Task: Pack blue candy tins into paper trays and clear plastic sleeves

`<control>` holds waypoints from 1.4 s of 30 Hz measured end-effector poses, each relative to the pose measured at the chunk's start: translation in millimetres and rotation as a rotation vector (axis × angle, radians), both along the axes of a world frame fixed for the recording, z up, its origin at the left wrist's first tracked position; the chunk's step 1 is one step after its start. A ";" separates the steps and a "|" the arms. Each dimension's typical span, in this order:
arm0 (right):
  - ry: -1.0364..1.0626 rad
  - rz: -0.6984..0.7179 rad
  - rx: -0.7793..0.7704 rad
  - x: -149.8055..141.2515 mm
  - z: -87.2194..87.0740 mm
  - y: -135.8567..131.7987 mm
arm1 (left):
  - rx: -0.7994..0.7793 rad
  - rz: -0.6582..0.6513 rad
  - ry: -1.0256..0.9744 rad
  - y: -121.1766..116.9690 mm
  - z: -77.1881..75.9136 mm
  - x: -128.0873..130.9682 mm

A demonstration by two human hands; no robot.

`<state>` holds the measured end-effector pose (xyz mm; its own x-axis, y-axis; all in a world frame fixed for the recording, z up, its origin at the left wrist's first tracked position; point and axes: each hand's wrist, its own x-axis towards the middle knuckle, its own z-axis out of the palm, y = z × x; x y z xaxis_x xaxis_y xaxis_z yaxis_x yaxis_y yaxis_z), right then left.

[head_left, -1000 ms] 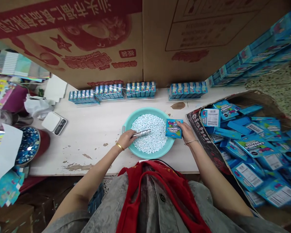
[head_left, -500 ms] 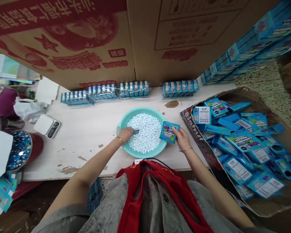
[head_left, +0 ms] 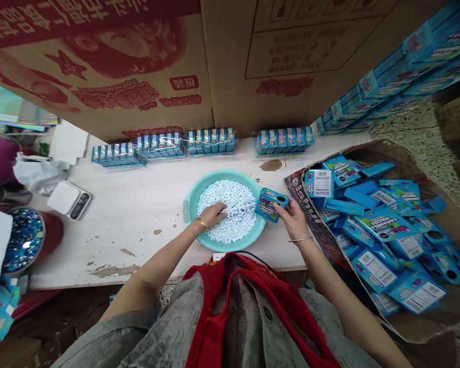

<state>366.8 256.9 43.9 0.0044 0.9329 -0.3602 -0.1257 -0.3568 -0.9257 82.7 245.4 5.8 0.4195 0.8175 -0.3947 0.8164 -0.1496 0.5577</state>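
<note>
A turquoise basin (head_left: pixel 194 198) filled with small pale candies (head_left: pixel 237 225) stands on the table before me. My left hand (head_left: pixel 211 215) dips into the candies with its fingers closed. What its fingertips hold is hidden from view. By the basin's right rim, my right hand (head_left: pixel 292 217) grips a small blue candy box (head_left: pixel 268 207) marked "CARAMELO MACIZO". The box is tilted, and a dark oval opening shows at its upper end.
A carton (head_left: pixel 314 225) of loose blue boxes stands at right. Wrapped rows of boxes (head_left: pixel 210 141) line the back, before a big cardboard box (head_left: pixel 168 46). A small scale (head_left: pixel 69 199) and a red tub (head_left: pixel 52 232) of blue-wrapped pieces are at left.
My left hand has pushed further right into the candies, and the grey tool seen at its fingertips is out of sight. My right hand has turned the box, showing its oval opening.
</note>
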 end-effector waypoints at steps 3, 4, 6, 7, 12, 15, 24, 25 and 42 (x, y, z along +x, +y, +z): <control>-0.158 0.070 0.157 -0.4 4.9 -1.2 | 0.035 0.003 -0.070 -2.9 33.1 -23.1; -0.224 0.104 0.218 -2.1 5.7 -2.0 | 0.059 0.000 -0.100 -3.1 45.9 -29.7; -0.364 0.193 0.354 -8.5 6.5 -3.6 | 0.117 -0.014 -0.147 -2.0 71.9 -39.1; -0.424 0.244 0.421 -13.0 6.6 -4.5 | 0.145 -0.027 -0.156 -0.9 84.4 -41.5; -0.538 0.434 0.655 -41.2 6.1 -11.2 | 0.188 -0.146 -0.022 8.1 134.7 -33.3; -0.564 0.468 0.707 -53.8 5.4 -16.9 | 0.177 -0.226 0.153 13.7 156.8 -19.1; -0.572 0.446 0.750 -59.2 -1.8 -23.2 | 0.199 -0.260 0.322 12.9 198.7 30.4; -0.574 0.446 0.741 -59.0 -3.3 -23.3 | 0.209 -0.269 0.307 12.5 199.6 31.2; -0.420 0.161 0.358 -39.5 -13.1 -10.0 | 0.098 -0.001 0.278 17.8 -11.0 0.3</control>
